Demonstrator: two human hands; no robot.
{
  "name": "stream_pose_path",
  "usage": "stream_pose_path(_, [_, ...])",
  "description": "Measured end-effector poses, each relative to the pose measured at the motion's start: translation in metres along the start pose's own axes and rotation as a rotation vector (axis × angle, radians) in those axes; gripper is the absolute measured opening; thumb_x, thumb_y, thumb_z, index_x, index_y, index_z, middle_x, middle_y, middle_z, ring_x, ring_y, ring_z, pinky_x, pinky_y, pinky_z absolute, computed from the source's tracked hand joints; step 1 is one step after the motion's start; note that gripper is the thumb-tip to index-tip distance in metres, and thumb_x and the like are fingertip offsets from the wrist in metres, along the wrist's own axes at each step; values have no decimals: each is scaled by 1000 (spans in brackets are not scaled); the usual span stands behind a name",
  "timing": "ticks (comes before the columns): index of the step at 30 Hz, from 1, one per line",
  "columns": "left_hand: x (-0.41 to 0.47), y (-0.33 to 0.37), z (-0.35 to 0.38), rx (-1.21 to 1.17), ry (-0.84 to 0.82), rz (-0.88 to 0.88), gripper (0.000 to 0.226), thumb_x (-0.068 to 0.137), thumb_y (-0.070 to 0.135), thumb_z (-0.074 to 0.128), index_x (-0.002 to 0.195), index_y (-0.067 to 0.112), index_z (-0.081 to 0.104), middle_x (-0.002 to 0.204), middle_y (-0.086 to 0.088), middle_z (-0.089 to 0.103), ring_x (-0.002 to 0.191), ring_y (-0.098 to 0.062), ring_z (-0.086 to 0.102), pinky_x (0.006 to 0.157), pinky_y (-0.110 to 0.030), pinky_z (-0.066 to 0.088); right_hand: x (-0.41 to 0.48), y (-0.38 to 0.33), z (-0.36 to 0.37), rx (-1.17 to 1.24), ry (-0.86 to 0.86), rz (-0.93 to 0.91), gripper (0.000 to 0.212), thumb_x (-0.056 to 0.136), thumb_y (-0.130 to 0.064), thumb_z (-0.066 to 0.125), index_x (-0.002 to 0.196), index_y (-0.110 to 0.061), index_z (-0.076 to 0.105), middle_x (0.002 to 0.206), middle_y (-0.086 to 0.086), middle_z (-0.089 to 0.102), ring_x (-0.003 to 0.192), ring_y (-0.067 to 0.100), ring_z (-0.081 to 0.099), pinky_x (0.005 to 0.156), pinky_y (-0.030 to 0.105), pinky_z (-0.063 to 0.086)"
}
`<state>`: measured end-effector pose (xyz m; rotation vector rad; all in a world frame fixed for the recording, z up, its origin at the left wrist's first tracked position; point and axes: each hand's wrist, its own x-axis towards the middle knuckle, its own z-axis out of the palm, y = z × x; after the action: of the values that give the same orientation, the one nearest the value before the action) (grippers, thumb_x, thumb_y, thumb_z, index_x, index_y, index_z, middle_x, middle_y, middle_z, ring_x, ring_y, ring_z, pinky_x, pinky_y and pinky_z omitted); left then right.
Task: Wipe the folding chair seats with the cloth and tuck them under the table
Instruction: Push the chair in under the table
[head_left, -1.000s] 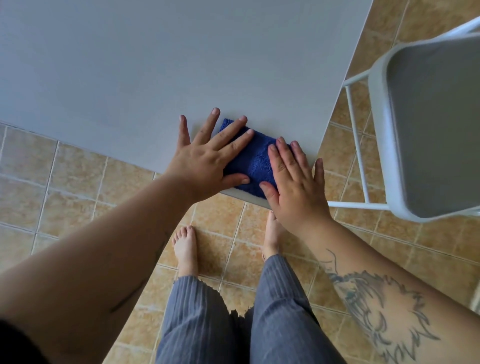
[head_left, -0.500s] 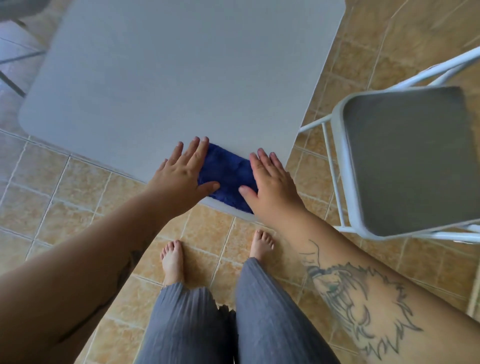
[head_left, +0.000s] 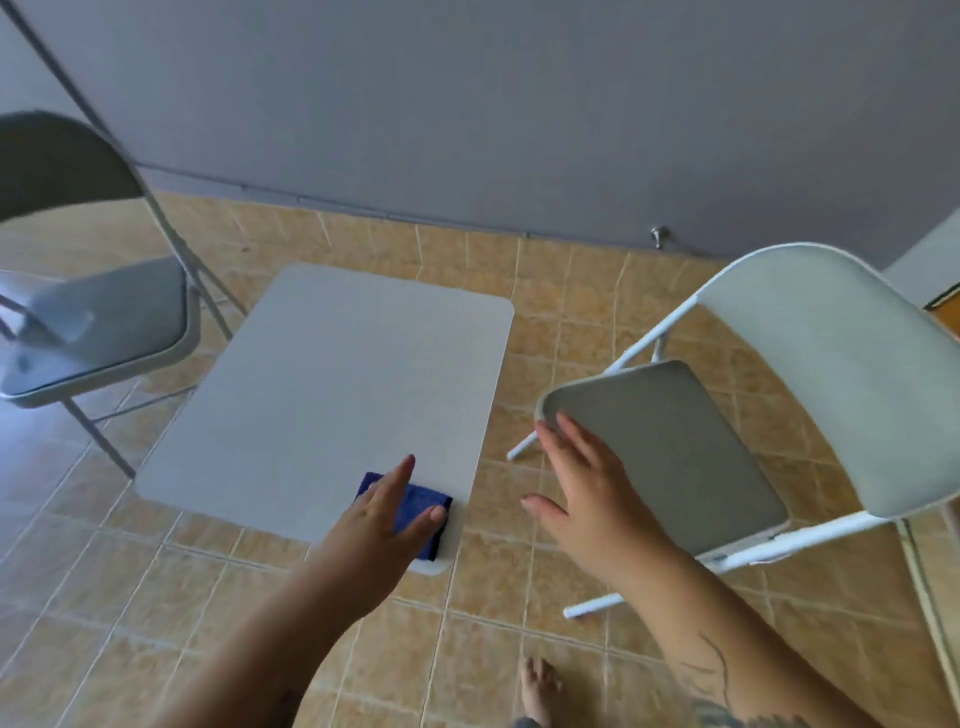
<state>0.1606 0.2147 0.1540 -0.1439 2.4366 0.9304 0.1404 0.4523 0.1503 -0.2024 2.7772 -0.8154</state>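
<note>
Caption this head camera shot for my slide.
Left hand on blue cloth at table corner; right hand reaches toward white folding chair.

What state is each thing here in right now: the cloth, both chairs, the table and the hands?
Blue cloth: folded, on table's near corner.
Table: bare otherwise.
White chair: unfolded, beside table.
Grey chair: unfolded, not tucked.
Left hand: open, over cloth.
Right hand: open, near white chair's seat.

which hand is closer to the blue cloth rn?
Left. The left hand lies flat on the blue cloth at the table corner. The right hand is off it, open, over by the white chair seat's front edge.
</note>
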Motion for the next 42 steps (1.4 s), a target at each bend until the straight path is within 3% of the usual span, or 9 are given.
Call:
stream_pose_path(5, [-38, 79, 4, 78, 26, 37, 88, 74, 72, 32, 151, 39, 5, 161, 12, 13, 148, -13, 14, 121, -37, 15, -38, 30, -63, 14, 35, -36, 73, 90, -45, 58, 151, -33, 18, 160, -12, 4, 148, 12, 4, 117, 28, 9])
stream_pose_path(9, [-34, 145, 32, 46, 220, 15, 95, 69, 74, 29, 152, 35, 7, 161, 10, 14, 148, -15, 17, 120, -38, 17, -27, 70, -133, -53, 6, -126, 72, 92, -46, 54, 152, -32, 16, 159, -15, -1, 148, 12, -1, 118, 30, 10])
stream_pose_path(12, [-31, 194, 70, -122, 326, -29, 88, 77, 69, 39, 153, 34, 10, 161, 7, 17, 146, -18, 22, 118, -38, 21, -14, 104, -183, -172, -28, -199, 69, 94, -42, 52, 152, -32, 18, 161, -12, -1, 148, 14, 1, 118, 33, 11])
stream_pose_path(15, [-26, 227, 106, -217, 317, -84, 88, 78, 68, 44, 152, 34, 12, 160, 4, 20, 143, -22, 29, 117, -39, 26, -12, 144, -218, -255, -33, -233, 61, 95, -29, 52, 150, -33, 25, 162, -8, 5, 148, 19, 7, 119, 38, 17])
stream_pose_path(18, [-25, 249, 133, -191, 289, -93, 85, 80, 70, 44, 152, 36, 13, 160, 5, 22, 141, -21, 33, 115, -38, 29, -13, 180, -238, -251, -41, -223, 57, 96, -18, 50, 148, -32, 30, 162, -7, 8, 147, 19, 12, 117, 33, 16])
stream_pose_path(23, [-21, 292, 158, -68, 263, -70, 78, 87, 64, 47, 152, 33, 16, 159, 6, 24, 140, -17, 34, 113, -34, 27, -16, 233, -259, -129, -10, -206, 60, 95, -11, 51, 146, -36, 33, 161, -9, 12, 147, 15, 13, 117, 29, 15])
stream_pose_path(27, [-17, 335, 185, -106, 217, -86, 77, 87, 63, 46, 152, 35, 16, 159, 6, 24, 141, -19, 33, 116, -38, 28, -13, 285, -289, -95, -38, -171, 61, 96, -10, 48, 144, -44, 31, 160, -15, 9, 147, 14, 15, 116, 31, 20])
stream_pose_path(36, [70, 459, 256, -344, 446, -216, 69, 89, 57, 50, 149, 30, 28, 155, 1, 33, 135, -19, 42, 110, -36, 37, 108, 371, -370, -331, -303, -416, 70, 93, -3, 37, 143, -52, 27, 160, -19, 8, 145, 17, 24, 113, 35, 31])
stream_pose_path(42, [153, 547, 330, -610, 332, -306, 62, 92, 55, 46, 145, 23, 38, 148, 1, 45, 129, -20, 48, 103, -30, 38, 186, 431, -394, -599, -395, -567, 74, 90, 1, 42, 146, -46, 26, 162, -11, 9, 147, 22, 14, 117, 44, 24])
